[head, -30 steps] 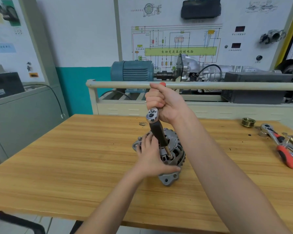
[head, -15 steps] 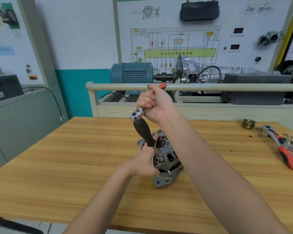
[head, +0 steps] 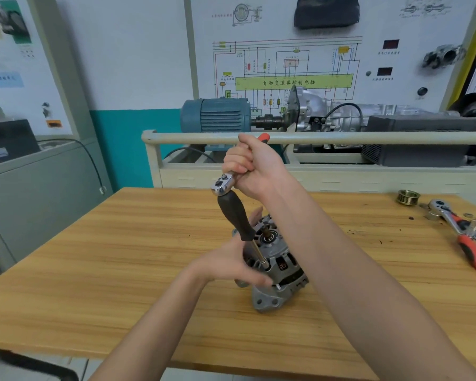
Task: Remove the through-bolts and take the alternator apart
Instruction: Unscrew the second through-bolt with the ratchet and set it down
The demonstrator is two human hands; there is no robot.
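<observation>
Alternator [head: 275, 268] sits tilted on the wooden table [head: 121, 257], directly under both hands. Left hand [head: 228, 266] grips its near-left side, thumb lying across the housing, fingers wrapped behind. Right hand [head: 252, 166] is raised above it, fist closed round the red-tipped handle of a ratchet [head: 222, 186]. The ratchet head sits atop a black-handled driver [head: 235, 218], whose shaft slants down to the housing just right of the left thumb; the tip seems seated on a bolt, though detail is too fine to confirm. Well right of the hands: a pulley [head: 408, 197] and a second ratchet [head: 462, 235].
</observation>
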